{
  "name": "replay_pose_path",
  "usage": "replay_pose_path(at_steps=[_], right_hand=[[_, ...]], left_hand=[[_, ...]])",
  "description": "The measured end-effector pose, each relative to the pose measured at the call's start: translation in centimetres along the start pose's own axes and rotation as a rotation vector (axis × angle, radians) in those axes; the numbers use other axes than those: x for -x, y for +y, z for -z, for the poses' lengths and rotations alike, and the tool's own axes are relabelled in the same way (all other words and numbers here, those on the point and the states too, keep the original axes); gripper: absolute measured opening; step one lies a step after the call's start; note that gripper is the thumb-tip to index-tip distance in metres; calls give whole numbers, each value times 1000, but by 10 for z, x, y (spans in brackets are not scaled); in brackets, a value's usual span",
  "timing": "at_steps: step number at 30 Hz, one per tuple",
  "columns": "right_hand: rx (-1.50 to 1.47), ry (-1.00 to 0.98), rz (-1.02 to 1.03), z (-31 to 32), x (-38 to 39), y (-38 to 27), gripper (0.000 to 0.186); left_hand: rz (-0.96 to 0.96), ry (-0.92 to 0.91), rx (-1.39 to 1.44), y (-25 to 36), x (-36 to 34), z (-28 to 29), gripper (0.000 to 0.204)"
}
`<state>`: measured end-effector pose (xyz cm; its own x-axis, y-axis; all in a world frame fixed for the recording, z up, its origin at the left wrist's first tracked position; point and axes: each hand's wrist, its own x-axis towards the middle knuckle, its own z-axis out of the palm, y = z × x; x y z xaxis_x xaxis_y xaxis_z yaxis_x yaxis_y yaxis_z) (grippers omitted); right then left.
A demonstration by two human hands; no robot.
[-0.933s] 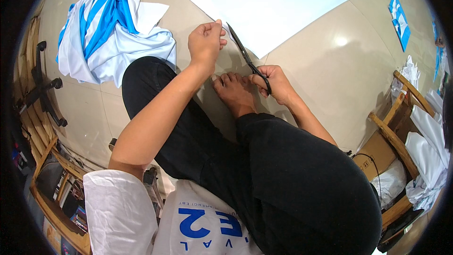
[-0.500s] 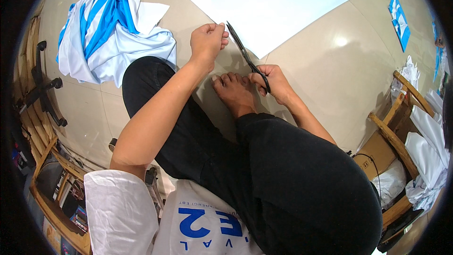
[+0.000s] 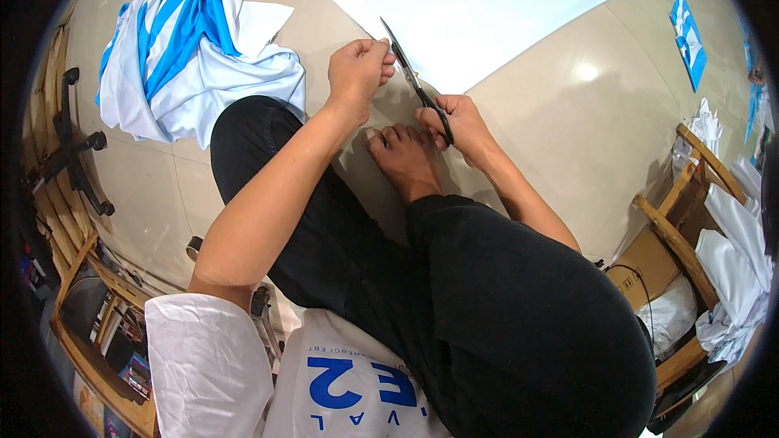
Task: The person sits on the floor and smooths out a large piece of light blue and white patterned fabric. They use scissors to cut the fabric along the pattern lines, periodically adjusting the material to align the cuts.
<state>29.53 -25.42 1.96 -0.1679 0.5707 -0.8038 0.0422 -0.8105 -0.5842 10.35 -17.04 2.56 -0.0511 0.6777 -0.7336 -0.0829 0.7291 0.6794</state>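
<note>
A large white sheet (image 3: 487, 16), paper or cloth I cannot tell, lies flat on the floor with a corner pointing toward me. My left hand (image 3: 357, 77) is closed in a pinch at its near left edge. The thumb and fingers hide most of what they grip. Black-handled scissors (image 3: 414, 81) are in my right hand (image 3: 460, 126), its fingers closed round the loops. Their blades point up and left, close beside my left fingertips, and cross the sheet's edge. My bare foot (image 3: 402, 161) rests just below the scissors.
Blue-and-white striped fabric (image 3: 187, 40) lies heaped at the left. A folded blue-and-white piece (image 3: 688, 40) is on the floor at far right. Wooden frames (image 3: 677, 227) with white cloth (image 3: 734, 243) and a cardboard box (image 3: 645, 264) stand right; a chair base (image 3: 77, 146) stands left.
My right hand and the scissors have shifted up and left, so the blades reach further past my left fingers. My left hand has barely moved.
</note>
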Motion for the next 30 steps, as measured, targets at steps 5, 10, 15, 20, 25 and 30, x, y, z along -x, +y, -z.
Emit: replay_pose_path(at_steps=[5, 10, 15, 20, 25, 30], right_hand=[[-7, -12, 17, -2, -1, -1, 23], [16, -4, 10, -3, -1, -4, 22], [35, -16, 12, 1, -1, -5, 23], [34, 10, 23, 0, 0, -6, 26], [38, 11, 26, 1, -1, -5, 27], [53, -11, 17, 4, 1, -5, 24]], left_hand=[[3, 8, 12, 1, 1, 0, 22], [1, 6, 9, 1, 0, 0, 21], [-8, -1, 5, 0, 0, 1, 21], [-14, -6, 6, 0, 0, 1, 21], [-24, -11, 14, -2, -1, 1, 25], [-23, 76, -18, 5, 0, -2, 32]])
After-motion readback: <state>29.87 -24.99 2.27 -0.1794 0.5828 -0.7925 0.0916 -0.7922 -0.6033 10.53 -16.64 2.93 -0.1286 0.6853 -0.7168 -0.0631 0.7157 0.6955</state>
